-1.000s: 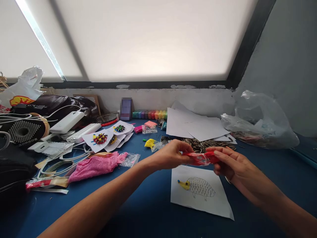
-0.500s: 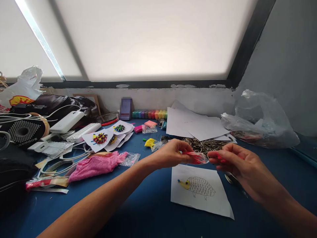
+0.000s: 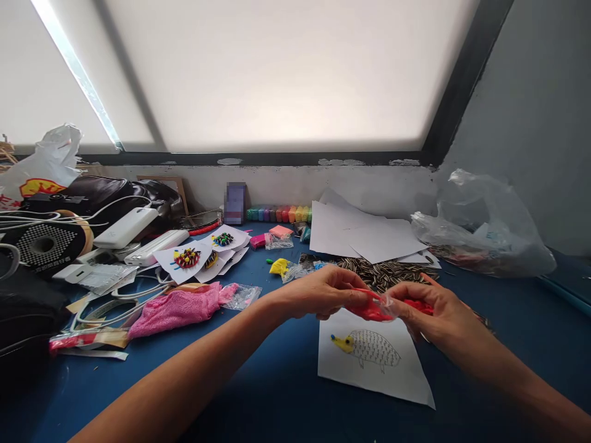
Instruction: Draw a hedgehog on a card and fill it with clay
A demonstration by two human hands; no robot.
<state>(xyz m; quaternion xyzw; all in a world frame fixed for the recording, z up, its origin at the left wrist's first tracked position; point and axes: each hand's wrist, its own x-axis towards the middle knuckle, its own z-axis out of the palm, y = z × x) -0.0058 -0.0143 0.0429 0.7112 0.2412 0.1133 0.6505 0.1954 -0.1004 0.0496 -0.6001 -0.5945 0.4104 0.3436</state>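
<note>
My left hand is closed on a packet of red modelling clay in thin clear plastic. My right hand pinches the packet's plastic edge, and a lump of red clay shows within its curled fingers. Both hands are raised above a white sheet with a hedgehog drawing. The hedgehog's snout is filled in yellow, with a blue nose tip and a dark eye; its body is pencil-drawn. Behind the hands lies a pile of striped sunflower seeds, partly hidden by them.
Yellow clay and pink clay packs lie left of the seeds. White paper sheets are behind. Finished seed hedgehog cards, a pink cloth, cables and power banks crowd the left. A plastic bag sits at right.
My right hand has moved left and turned, and its fingers now meet the packet's plastic edge. The packet has tilted slightly in my left hand and dipped a little.
</note>
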